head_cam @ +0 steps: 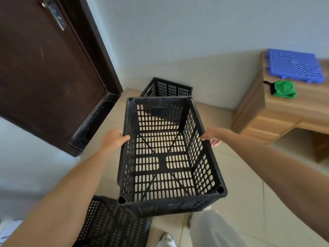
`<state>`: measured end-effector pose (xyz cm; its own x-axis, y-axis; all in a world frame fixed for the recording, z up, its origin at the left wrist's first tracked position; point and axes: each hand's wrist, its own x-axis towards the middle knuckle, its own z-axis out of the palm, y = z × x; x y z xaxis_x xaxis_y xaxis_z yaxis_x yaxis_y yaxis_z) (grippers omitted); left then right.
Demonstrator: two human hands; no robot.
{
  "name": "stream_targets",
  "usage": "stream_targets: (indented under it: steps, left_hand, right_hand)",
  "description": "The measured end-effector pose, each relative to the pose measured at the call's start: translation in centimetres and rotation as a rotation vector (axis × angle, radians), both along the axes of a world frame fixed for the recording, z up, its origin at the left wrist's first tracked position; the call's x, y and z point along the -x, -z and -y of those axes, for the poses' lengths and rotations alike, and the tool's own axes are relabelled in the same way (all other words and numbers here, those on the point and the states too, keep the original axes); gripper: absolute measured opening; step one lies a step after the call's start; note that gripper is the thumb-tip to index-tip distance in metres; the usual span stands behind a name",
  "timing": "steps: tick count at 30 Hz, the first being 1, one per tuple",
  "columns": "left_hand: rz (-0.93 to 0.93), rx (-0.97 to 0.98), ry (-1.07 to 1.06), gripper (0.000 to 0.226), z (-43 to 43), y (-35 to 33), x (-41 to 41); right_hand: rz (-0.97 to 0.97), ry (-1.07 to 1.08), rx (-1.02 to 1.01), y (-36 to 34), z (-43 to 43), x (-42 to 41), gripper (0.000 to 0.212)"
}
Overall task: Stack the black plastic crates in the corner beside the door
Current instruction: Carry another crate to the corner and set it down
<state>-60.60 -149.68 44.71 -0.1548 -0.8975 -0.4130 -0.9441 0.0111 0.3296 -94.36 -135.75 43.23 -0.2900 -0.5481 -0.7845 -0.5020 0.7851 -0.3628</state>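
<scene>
Far crate (166, 87): lower half hidden behind held crate (167, 154). Near crate (110, 223): cut by bottom edge, one corner under held crate. Right-hand fingers (214, 142) partly behind crate wall. Door (44, 68) cut by left and top edges. Shoe (166, 239) cut off at bottom edge.

Both arms out, left hand (114, 139) & right hand (212, 137) fingers curled.

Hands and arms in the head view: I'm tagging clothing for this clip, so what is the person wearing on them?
Nothing shows on either. The left hand and the right hand are bare, with no gloves, and I can make out no rings or watch. Both forearms are uncovered as far as the frame shows, with no sleeve edge in view. Lower down, light trousers and a white shoe are visible.
</scene>
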Motion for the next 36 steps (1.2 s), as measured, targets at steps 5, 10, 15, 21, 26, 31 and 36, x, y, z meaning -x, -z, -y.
stream_targets:
  steps: [5,10,15,21,26,31,36]
  left_hand:
    - [0.014,-0.009,0.020,0.030,8.3,1.4,7.6]
    - [0.017,-0.024,-0.025,0.027,17.1,1.5,15.5]
    - [0.043,-0.040,-0.021,0.025,24.0,1.4,21.6]
    - [0.079,-0.064,-0.038,0.027,32.6,3.8,24.8]
    - [0.088,-0.080,-0.052,0.029,42.2,6.3,26.2]
    - [0.108,-0.105,-0.073,0.030,50.7,8.2,26.7]
    - [0.108,-0.158,-0.091,0.027,56.1,10.1,26.4]
  right_hand:
    - [0.054,-0.011,-0.047,2.2,8.5,7.4,0.048]
    - [0.089,-0.057,-0.043,2.4,18.7,16.5,0.044]
    - [0.090,0.007,-0.030,2.6,28.0,23.2,0.036]
    - [0.047,-0.011,0.005,4.1,38.4,26.9,0.036]
    - [-0.053,-0.046,0.004,6.2,47.9,28.8,0.041]
    - [-0.054,-0.018,-0.052,7.1,57.1,29.3,0.037]
    - [-0.073,-0.089,-0.087,8.2,63.7,29.1,0.032]
